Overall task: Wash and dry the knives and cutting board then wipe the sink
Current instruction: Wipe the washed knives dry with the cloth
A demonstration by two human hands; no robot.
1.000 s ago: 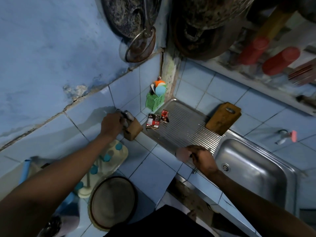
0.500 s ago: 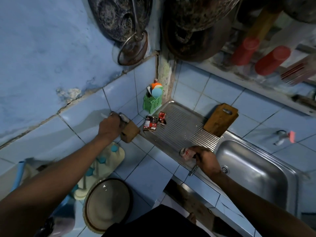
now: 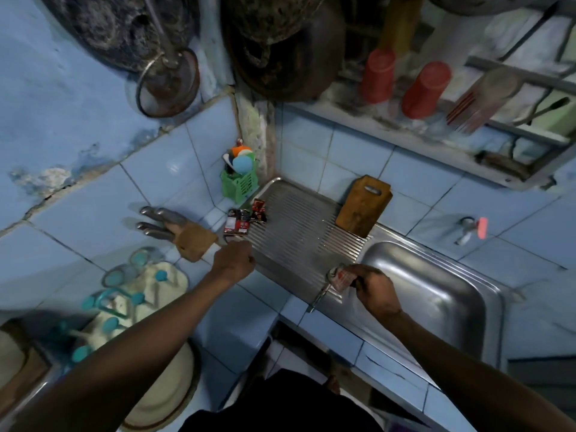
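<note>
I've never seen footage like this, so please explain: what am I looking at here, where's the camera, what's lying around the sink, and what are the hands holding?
No machine here: a person works with two bare hands, filmed by one wide-angle camera on their head, looking down, so both arms reach in from the bottom.

Ahead is a steel sink with a ribbed drainboard, set in a blue tiled counter. A cutting board leans against the wall tiles at the back. A knife block with metal handles sticking out stands in the corner, beside some small packets and a green basket.

The right hand pinches a small sachet over the drainboard's front edge; a knife lies just below it. The left hand is curled near the knife block; whether it holds anything is unclear.
</note>
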